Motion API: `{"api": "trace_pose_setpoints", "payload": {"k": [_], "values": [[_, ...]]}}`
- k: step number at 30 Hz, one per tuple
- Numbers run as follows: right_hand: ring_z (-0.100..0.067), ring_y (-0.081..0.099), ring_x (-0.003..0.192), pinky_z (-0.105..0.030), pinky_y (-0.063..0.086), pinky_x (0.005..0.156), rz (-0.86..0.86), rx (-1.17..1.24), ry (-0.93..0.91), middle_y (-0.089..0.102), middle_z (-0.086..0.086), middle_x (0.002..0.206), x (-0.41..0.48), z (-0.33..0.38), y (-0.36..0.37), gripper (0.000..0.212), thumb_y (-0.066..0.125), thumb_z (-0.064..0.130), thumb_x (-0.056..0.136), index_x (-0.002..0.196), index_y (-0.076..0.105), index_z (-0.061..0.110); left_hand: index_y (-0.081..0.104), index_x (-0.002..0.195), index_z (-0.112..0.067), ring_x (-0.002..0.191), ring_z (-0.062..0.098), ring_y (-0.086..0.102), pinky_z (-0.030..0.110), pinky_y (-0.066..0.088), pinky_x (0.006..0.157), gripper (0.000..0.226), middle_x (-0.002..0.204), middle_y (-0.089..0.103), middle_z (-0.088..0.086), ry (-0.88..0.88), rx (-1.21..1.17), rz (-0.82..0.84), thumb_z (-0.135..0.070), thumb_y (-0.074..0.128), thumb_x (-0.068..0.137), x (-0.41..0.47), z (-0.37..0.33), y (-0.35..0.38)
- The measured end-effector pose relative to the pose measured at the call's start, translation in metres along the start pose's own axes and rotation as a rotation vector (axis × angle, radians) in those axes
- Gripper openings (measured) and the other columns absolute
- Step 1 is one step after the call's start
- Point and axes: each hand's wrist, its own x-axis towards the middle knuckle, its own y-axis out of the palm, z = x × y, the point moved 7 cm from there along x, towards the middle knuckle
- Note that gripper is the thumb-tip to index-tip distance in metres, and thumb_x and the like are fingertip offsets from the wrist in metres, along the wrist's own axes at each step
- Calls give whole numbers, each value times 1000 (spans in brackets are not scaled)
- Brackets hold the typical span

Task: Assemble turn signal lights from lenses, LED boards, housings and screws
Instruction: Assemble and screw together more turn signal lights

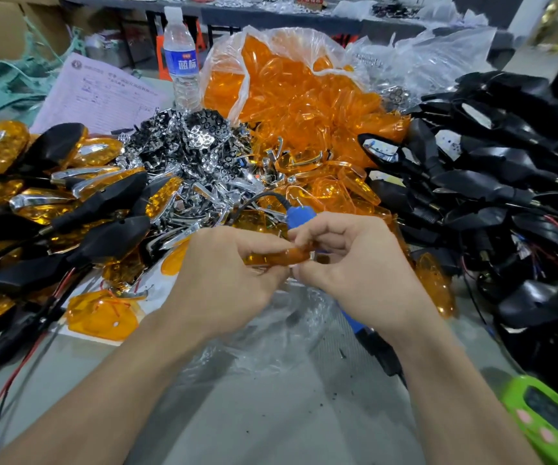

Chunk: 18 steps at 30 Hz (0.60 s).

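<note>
My left hand (224, 276) and my right hand (348, 263) meet at the middle of the view, both pinching one orange lens (272, 257) held edge-on between the fingertips. A blue electric screwdriver (293, 214) with a black cable lies under my right hand, its blue body also showing below the wrist. Behind the hands is a heap of chrome reflector pieces (200, 156). A clear bag of orange lenses (291, 92) stands at the back. Black housings (505, 169) with wires are piled at the right. Finished amber lights (36, 196) are stacked at the left.
A water bottle (181, 58) stands at the back beside a printed sheet (96, 95). Loose orange lenses (99, 313) lie at the front left. A green device (549, 421) sits at the lower right corner. Crumpled clear plastic (270, 330) covers the grey table (254, 424) under my hands.
</note>
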Motion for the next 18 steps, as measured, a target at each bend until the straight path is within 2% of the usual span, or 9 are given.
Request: {"api": "trace_pose_setpoints", "payload": {"k": [2,4,7,9,10,13,15,16,18], "values": [[-6,76,93,-39,62,89,85,-96,24,80,14,96,-1,-1,-9,27,89,6,68,77,75,26,80,99,-46,82,-15,68,12,51,71,24,93,73,-34,100,149,-37,-41,75,76,-6,-12,0],[5,71,100,-32,58,97,110,-258,12,77,24,101,-2,1,-18,28,93,17,63,75,75,34,82,97,-42,88,-13,68,11,49,77,25,95,75,-31,91,189,-58,-50,69,77,-9,-13,0],[14,48,129,-26,35,112,183,-547,-27,70,30,121,-2,2,-16,31,92,33,58,81,75,45,80,108,-42,110,-18,56,-1,35,91,32,113,74,-24,33,228,-104,-46,71,77,-5,-9,-3],[12,51,127,-27,37,112,192,-464,24,69,30,123,-2,-3,-15,30,90,35,61,87,79,45,78,115,-38,117,-34,38,-8,21,99,38,125,64,-21,13,200,-77,-41,71,78,-3,-8,-1],[11,60,118,-27,45,108,107,-378,49,73,28,115,-1,-4,-21,25,89,32,66,87,81,43,77,120,-35,116,-41,30,-8,14,104,41,129,61,-20,23,182,-60,-38,70,80,-3,-9,2],[9,69,82,-19,57,73,-307,-307,117,76,22,85,-1,-10,-61,16,79,19,81,83,81,35,63,140,-31,116,-46,17,-4,0,111,50,127,59,-23,49,175,-56,-29,70,91,-3,-10,4],[2,69,67,-18,57,61,-432,-420,174,75,18,92,-3,-13,-84,23,72,15,87,96,80,35,52,151,-30,115,-47,12,-4,-1,111,59,125,56,-26,51,200,-82,-24,70,96,-3,-9,2],[-3,72,72,-22,60,68,-445,-494,205,74,13,105,-2,-16,-92,31,69,12,89,108,78,35,46,154,-32,117,-45,19,1,3,115,62,126,54,-27,38,206,-91,-24,70,98,-2,-7,1],[-22,64,115,-31,50,99,-458,-702,259,63,-1,135,-2,-18,-109,50,63,5,90,133,68,28,36,159,-39,124,-19,48,26,22,125,69,130,52,-30,-32,198,-75,-27,68,99,-1,-3,1]]}}
